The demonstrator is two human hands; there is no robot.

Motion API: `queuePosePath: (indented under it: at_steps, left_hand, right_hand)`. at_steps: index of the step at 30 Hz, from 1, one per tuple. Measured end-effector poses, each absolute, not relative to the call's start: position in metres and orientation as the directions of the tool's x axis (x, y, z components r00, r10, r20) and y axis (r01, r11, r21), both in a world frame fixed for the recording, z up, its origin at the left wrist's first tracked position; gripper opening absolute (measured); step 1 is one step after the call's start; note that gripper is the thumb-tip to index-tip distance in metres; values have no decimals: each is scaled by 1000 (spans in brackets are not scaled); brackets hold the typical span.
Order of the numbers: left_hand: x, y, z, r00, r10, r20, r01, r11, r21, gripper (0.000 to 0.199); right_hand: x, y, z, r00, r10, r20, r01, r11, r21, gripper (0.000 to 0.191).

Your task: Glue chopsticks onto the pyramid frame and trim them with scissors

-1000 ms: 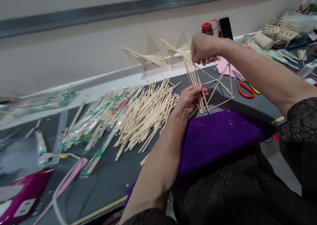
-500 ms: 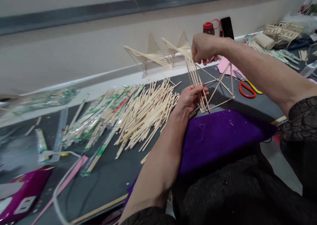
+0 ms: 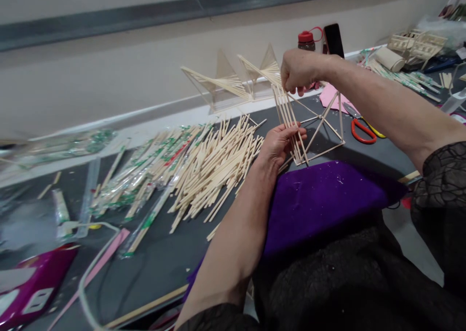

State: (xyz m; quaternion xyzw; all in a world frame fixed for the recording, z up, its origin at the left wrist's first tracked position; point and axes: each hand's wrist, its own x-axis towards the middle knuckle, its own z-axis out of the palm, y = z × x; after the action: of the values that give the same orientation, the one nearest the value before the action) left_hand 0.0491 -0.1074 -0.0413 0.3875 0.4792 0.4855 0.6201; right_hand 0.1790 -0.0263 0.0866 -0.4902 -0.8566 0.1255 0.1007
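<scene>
A frame of thin wooden sticks [image 3: 322, 116] stands on the dark table, with several sticks side by side forming its left face. My left hand [image 3: 280, 144] is closed around the lower part of these wooden sticks, thumb in front and fingertips showing behind them. At their upper ends my right hand [image 3: 299, 73] is closed in a pinch; what lies between its fingertips is hidden by the hand. Left of the frame spreads a heap of loose chopsticks [image 3: 218, 168]. Behind my hands are twisted stick models [image 3: 222, 84] against the wall.
Orange-and-yellow-handled scissors [image 3: 364, 131] lie right of the frame by pink paper [image 3: 337, 98]. A red-capped bottle [image 3: 306, 40] and a phone [image 3: 334, 41] stand behind. Wrapped chopsticks [image 3: 145, 161] lie left; a white cable [image 3: 85, 292] crosses the front left. Purple cloth [image 3: 327, 205] covers the near edge.
</scene>
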Motion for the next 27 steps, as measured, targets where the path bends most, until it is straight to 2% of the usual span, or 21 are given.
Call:
queuePosePath:
  at_steps: [12,23,27]
  left_hand:
    - [50,-107,-39,56,972,-228,-230,235,944,11]
    - [51,-110,-37,54,970,-235,-237,241,941,8]
    - [51,-110,-37,38,970,-239,-240,242,940,7]
  right_hand:
    - [181,-30,93,-546,837,-25,802,513,-306,24]
    - [181,-32,93,-553,833,-21,793,518,-321,24]
    - [181,-34,90,-479,878,-8,838,454,-301,19]
